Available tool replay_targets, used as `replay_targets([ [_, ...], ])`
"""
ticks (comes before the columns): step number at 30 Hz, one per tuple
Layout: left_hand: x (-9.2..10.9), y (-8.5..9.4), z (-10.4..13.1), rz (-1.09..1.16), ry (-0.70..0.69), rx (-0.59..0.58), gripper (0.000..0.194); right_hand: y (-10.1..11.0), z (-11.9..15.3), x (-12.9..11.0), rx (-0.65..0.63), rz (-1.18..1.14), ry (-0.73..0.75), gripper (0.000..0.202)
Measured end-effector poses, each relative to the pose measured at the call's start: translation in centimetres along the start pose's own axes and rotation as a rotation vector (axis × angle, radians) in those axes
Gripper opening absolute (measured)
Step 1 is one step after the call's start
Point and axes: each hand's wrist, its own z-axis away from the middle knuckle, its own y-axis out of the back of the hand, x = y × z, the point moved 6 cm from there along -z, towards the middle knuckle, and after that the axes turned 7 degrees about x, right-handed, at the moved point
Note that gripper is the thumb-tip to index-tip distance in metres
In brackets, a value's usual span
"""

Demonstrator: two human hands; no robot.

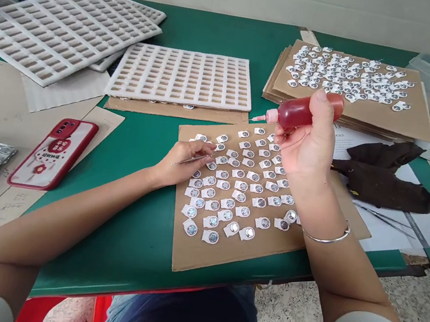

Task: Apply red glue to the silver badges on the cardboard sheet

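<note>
My right hand [312, 138] is wrapped round a red squeeze bottle [296, 113] with a thin needle tip. The bottle is held nearly level above the cardboard sheet [200, 256], its tip pointing left. My left hand [186, 159] rests at the sheet's left side, closed on slim metal tweezers [191, 160]. Its fingertips are close to small white tabs with round metallic discs, such as one disc piece [211, 166]. Several of these pieces lie in rough rows across the sheet. One disc piece [291, 215] near my right wrist overlaps its neighbour.
A white grid tray [179, 98] lies behind the sheet, with more grid trays [68, 29] at left. Stacked cardboard [417, 119] bearing disc pieces is at back right. A phone [55, 154], dark cloth [389, 191] and second tweezers [386, 216] lie around.
</note>
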Motion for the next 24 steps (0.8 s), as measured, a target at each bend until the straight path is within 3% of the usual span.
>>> replay_targets([
  [10,0.6,0.0,1.7,-0.024,0.022,-0.024,0.017,0.2,0.1,-0.1,-0.007,-0.013,0.007,0.036],
  [17,1.3,1.9,1.3,-0.142,0.046,0.065,0.019,-0.2,0.3,0.0,-0.029,-0.03,-0.01,0.039],
  [24,2.1,2.4,0.2,-0.196,0.021,-0.111,0.012,-1.3,0.7,1.1,-0.13,0.006,-0.077,0.046],
])
